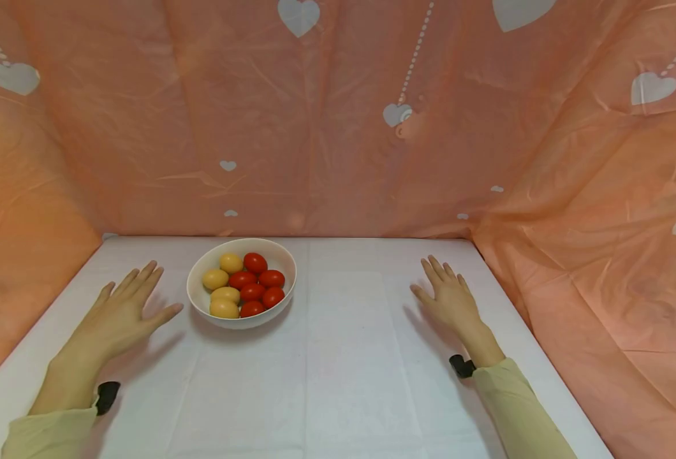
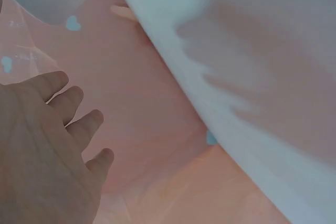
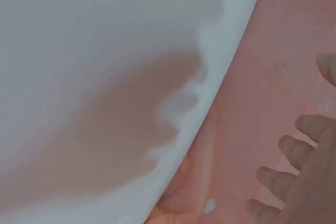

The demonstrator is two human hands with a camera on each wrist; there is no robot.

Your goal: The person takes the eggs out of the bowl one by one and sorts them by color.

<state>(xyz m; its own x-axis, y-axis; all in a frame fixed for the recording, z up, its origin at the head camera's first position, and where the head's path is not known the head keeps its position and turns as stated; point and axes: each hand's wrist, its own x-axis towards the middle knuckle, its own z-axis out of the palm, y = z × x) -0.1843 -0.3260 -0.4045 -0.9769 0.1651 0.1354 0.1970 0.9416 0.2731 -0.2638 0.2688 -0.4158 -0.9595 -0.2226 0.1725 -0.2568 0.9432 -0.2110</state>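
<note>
A white bowl (image 1: 240,323) stands on the table, left of the middle, in the head view. Several smooth egg-shaped yellow things (image 1: 224,308) lie in its left part, several red ones (image 1: 252,292) in its right; their exact kind is unclear. My left hand (image 1: 117,319) is beside the bowl on the left, fingers spread, the thumb pointing towards the rim but apart from it. Far to the right, my right hand (image 1: 453,303) is over the table with straight, spread fingers. Neither hand holds anything. Both wrist views show the left (image 2: 47,140) and right (image 3: 310,182) fingers extended.
White cloth covers the table (image 1: 344,382), and both hands cast shadows on it. An orange-pink sheet (image 1: 338,159) with pale hearts hangs behind and along both sides. Each wrist carries a small black device, the left one (image 1: 107,398) and the right one (image 1: 462,366).
</note>
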